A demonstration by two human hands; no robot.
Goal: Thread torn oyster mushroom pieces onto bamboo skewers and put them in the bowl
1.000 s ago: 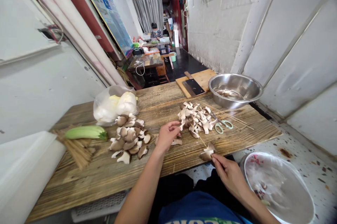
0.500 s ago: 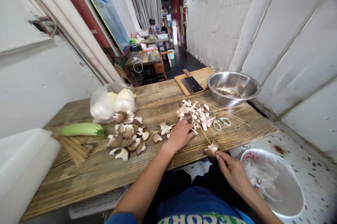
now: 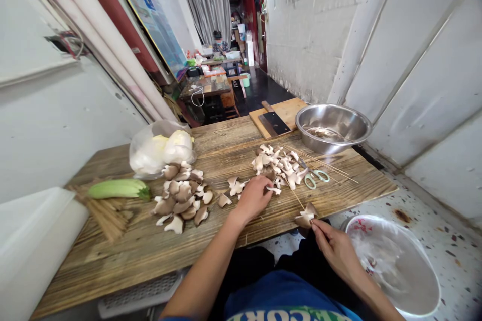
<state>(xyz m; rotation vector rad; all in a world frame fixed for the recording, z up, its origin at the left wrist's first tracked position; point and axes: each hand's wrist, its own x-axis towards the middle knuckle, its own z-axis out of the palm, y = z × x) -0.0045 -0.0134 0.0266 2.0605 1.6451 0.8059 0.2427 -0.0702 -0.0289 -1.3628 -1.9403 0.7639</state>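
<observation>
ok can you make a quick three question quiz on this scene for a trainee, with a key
1. True or false: the cleaver lies on the cutting board.
2. Which of the person's hands holds the skewer that has a mushroom piece near the fingertips? A) left B) right C) neither
3. Put these in order from left to right in the picture: steel bowl, green vegetable, cutting board.

Key:
1. True.
2. B, the right hand.
3. Green vegetable, cutting board, steel bowl.
</observation>
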